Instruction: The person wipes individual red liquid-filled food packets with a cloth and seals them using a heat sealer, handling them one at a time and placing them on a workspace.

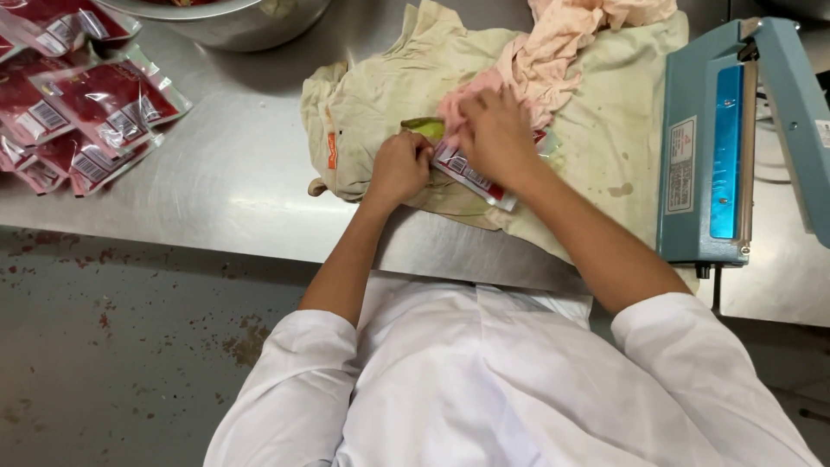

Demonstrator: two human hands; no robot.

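My left hand (399,166) is closed on the near-left end of a small clear pouch with red filling (471,177) that lies on a stained cream cloth (380,95). My right hand (497,134) presses a crumpled pink cloth (553,52) down onto the pouch and covers most of it. Something green (424,128) shows just above my left hand. Both arms come out of white sleeves.
A blue heat sealer (718,147) stands at the right on the steel table (225,182). A pile of filled red pouches (78,108) lies at the far left. A steel bowl (233,22) sits at the back. The stained floor (112,346) lies below the table edge.
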